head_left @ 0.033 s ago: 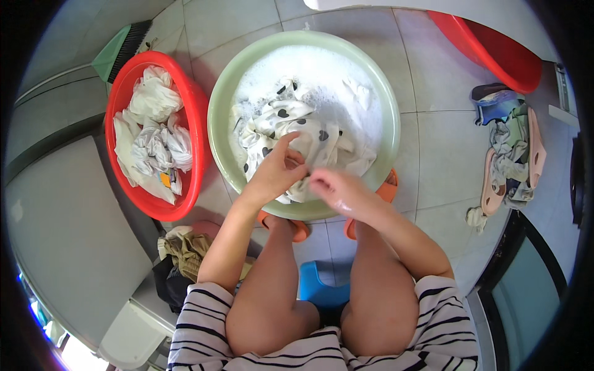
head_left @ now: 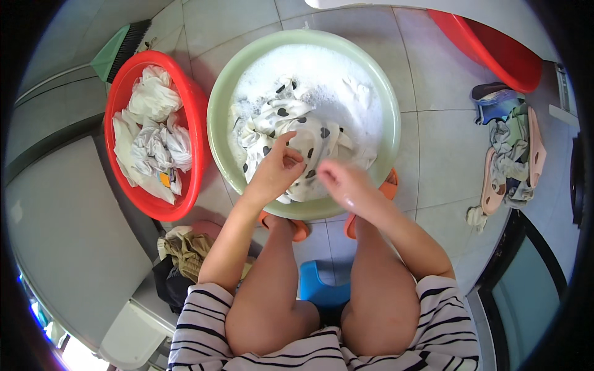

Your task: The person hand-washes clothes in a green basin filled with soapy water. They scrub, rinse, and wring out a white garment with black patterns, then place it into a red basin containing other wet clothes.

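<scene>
A pale green basin [head_left: 390, 123] of foamy water stands before me, with a wet white cloth printed with dark hearts [head_left: 301, 143] bunched in it. My left hand [head_left: 275, 173] is on the near part of this cloth, thumb and fingers curled round a bit of it and the index finger reaching forward. Just to its right, above the basin's near side, my right hand [head_left: 348, 185] is closed and smeared by motion. Whatever its fingers may hold is hidden.
On the left a red tub [head_left: 199, 130] holds white laundry [head_left: 154, 99], beside a green dustpan [head_left: 108, 52]. Dark and tan clothes [head_left: 189, 253] lie nearer. Pink slippers [head_left: 536, 145] and crumpled cloths are at right, below another red basin [head_left: 495, 52]. A blue stool [head_left: 318, 284] is between my legs.
My right hand has moved a little to the right, away from my left hand. The left hand stays nearly in place, and more of the heart print shows between them.
</scene>
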A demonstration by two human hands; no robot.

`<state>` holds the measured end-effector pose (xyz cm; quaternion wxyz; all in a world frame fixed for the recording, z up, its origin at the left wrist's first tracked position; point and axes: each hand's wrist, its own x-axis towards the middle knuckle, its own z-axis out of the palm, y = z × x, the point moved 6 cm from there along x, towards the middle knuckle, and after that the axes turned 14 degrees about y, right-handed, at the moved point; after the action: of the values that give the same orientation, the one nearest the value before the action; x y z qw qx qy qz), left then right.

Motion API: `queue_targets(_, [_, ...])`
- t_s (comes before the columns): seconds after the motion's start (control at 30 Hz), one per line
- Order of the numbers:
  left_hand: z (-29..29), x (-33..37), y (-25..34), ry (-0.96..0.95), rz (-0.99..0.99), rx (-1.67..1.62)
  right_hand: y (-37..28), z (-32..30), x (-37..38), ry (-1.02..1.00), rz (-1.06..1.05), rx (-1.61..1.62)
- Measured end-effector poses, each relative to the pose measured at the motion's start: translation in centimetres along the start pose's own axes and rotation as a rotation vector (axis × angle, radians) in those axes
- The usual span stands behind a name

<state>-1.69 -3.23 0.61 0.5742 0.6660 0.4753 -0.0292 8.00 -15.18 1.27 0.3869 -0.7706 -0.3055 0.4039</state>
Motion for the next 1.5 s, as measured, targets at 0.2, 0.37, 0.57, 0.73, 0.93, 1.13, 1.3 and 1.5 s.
queue_targets(0.2, [1.8, -1.9, 2.6, 0.299, 0.463, 0.447, 3.0, -3.7, 2.6, 0.443, -0.140, -0.292])
queue_targets(0.37, [5.1, 0.4, 2.5, 0.240, 0.621, 0.926, 5.0, -2.1, 4.2, 0.345, -0.102, -0.277])
queue_targets(0.57, [0.6, 1.2, -0.2, 0.100, 0.116, 0.192, 5.8, -0.2, 4.8, 0.118, 0.151, 0.115])
queue_targets(0.73, [-1.3, -3.2, 2.3, 0.034, -0.231, -0.788, 3.1, -0.1, 4.0, 0.202, 0.236, 0.197])
queue_targets(0.93, [-2.4, -5.5, 4.6, -0.198, -0.333, -1.031, -0.6, -3.0, 4.6, 0.448, -0.157, -0.275])
queue_targets(1.13, [-3.2, -5.4, 5.0, -0.149, -0.173, -0.715, 0.2, -1.1, 4.4, -0.062, 0.396, 0.268])
queue_targets(1.3, [-4.7, -3.7, 4.3, 0.377, 0.225, 0.147, 0.0, -2.0, 3.0, -0.187, 0.707, 1.040])
queue_targets(1.5, [-7.2, -3.1, 4.0, 0.506, 0.236, 0.430, -1.5, -6.1, 2.1, 0.209, 0.248, 0.225])
